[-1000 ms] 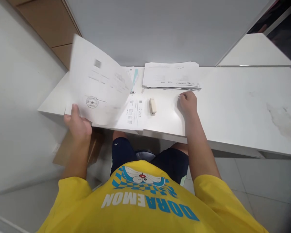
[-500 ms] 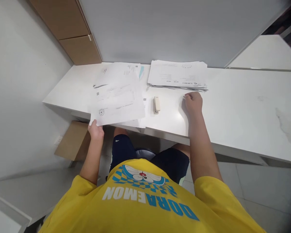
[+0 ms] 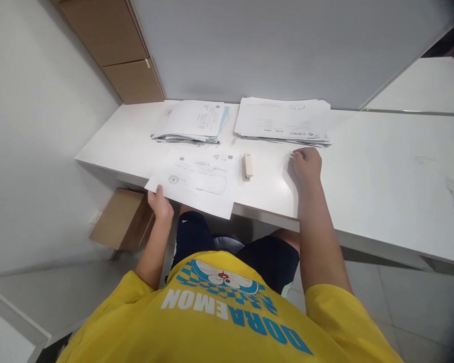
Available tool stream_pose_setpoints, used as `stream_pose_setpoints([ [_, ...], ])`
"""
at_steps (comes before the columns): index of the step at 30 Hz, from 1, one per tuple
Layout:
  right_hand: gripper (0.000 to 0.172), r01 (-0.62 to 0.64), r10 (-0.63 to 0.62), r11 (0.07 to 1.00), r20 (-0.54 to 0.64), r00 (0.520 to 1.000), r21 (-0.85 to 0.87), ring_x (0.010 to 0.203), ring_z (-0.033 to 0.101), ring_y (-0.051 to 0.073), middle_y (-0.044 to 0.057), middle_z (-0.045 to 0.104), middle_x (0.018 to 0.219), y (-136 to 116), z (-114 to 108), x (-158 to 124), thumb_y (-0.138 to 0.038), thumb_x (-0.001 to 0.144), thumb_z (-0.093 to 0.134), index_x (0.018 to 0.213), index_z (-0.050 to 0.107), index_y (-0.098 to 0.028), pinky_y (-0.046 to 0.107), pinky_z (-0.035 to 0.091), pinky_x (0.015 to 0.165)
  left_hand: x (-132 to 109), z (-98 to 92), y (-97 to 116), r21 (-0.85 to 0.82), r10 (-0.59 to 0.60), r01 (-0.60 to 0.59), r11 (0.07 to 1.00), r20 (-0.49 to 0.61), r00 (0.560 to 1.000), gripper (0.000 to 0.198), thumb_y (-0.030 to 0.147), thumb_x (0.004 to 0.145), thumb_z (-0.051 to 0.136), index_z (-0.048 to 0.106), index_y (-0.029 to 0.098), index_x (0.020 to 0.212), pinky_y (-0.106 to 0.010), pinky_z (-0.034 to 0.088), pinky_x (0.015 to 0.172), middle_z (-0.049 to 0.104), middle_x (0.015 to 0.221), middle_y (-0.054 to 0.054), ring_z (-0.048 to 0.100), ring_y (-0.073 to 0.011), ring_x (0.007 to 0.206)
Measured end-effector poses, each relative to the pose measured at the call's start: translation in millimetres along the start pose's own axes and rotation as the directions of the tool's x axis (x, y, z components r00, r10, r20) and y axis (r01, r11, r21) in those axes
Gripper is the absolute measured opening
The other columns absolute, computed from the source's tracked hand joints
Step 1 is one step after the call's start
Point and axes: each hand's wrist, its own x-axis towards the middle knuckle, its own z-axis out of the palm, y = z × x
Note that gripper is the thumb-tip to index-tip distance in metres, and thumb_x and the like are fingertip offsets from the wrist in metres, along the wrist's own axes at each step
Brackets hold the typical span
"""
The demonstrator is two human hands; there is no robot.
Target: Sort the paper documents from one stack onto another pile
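Note:
My left hand (image 3: 161,202) pinches the near left corner of a printed sheet (image 3: 196,184), which bears a round star stamp and hangs partly over the desk's front edge. Right of the sheet lies a cream stapler (image 3: 247,167). My right hand (image 3: 308,164) rests closed on the desk, just below the right paper stack (image 3: 282,118); something small and pale shows at its fingertips, too small to make out. The left paper stack (image 3: 191,118) lies behind the sheet, with a light blue edge showing on its right side.
The white desk (image 3: 378,166) runs along a grey panel (image 3: 249,50). Brown cabinet doors (image 3: 134,80) stand at the back left. Under the desk's left end is a brown box (image 3: 117,217). My legs are below the front edge.
The sheet in my left hand has come nearer to me and turned, its right end now lower, uncovering the left stack. My right hand stays closed in about the same place.

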Motion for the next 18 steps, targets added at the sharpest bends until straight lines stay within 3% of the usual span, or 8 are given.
stream_pose_setpoints([
  [4,0.014,-0.018,0.018,1.000,0.004,1.000,0.002,0.098,0.056,0.025,0.009,0.063,0.094,-5.2,-0.4,-1.7,-0.025,0.078,0.049,0.077,0.062,-0.022,0.043,0.044,0.094,8.9,7.1,-8.5,0.012,0.065,-0.065,0.998,-0.072,0.995,0.038,0.023,0.090,0.066,0.062,0.014,0.127,-0.039,0.047,0.112,0.070,0.127,-0.015,0.065,-0.0229,0.122],
  [6,0.013,-0.022,0.022,1.000,0.007,1.000,0.001,0.098,0.056,0.025,0.009,0.063,0.093,-7.2,-0.6,-2.4,-0.025,0.078,0.049,0.077,0.062,-0.022,0.043,0.044,0.094,13.5,7.0,-11.0,0.078,0.102,-0.098,0.992,-0.053,0.993,0.040,0.024,0.091,0.064,0.060,0.014,0.129,-0.040,0.047,0.112,0.067,0.131,-0.016,0.064,-0.0235,0.124],
  [10,0.015,-0.027,0.027,1.000,0.013,1.000,0.005,0.099,0.056,0.025,0.009,0.063,0.095,-9.6,-1.4,-3.7,-0.025,0.078,0.049,0.077,0.063,-0.022,0.043,0.044,0.095,26.2,-7.9,-8.6,0.463,0.115,-0.122,0.878,0.044,0.992,0.057,0.027,0.084,0.074,0.054,0.017,0.137,-0.044,0.034,0.122,0.056,0.145,-0.017,0.045,-0.0290,0.143],
  [13,0.015,-0.035,0.035,0.999,0.017,0.999,0.005,0.099,0.057,0.026,0.009,0.063,0.095,-10.9,-2.1,-4.3,-0.025,0.078,0.049,0.078,0.064,-0.021,0.043,0.044,0.095,36.3,-25.6,-5.0,0.647,0.132,-0.090,0.757,-0.017,0.991,0.070,0.029,0.080,0.079,0.048,0.020,0.142,-0.047,0.023,0.125,0.044,0.155,-0.017,0.030,-0.0316,0.151],
  [16,0.015,-0.046,0.046,0.999,0.021,0.999,0.007,0.098,0.056,0.026,0.009,0.062,0.095,-11.1,-2.4,-4.0,-0.026,0.078,0.049,0.079,0.064,-0.021,0.043,0.043,0.095,37.4,-35.3,-6.9,0.624,0.092,-0.009,0.782,-0.101,0.991,0.063,0.032,0.081,0.079,0.050,0.022,0.136,-0.044,0.033,0.120,0.047,0.148,-0.017,0.043,-0.0291,0.142],
  [18,0.016,-0.050,0.050,0.999,0.019,0.999,0.008,0.098,0.056,0.025,0.009,0.062,0.095,-10.2,-2.6,-3.7,-0.026,0.078,0.049,0.079,0.064,-0.021,0.043,0.043,0.095,31.2,-33.9,-11.4,0.514,-0.025,0.098,0.852,-0.146,0.989,0.051,0.034,0.083,0.077,0.053,0.022,0.126,-0.038,0.047,0.106,0.057,0.132,-0.014,0.059,-0.0233,0.123],
])
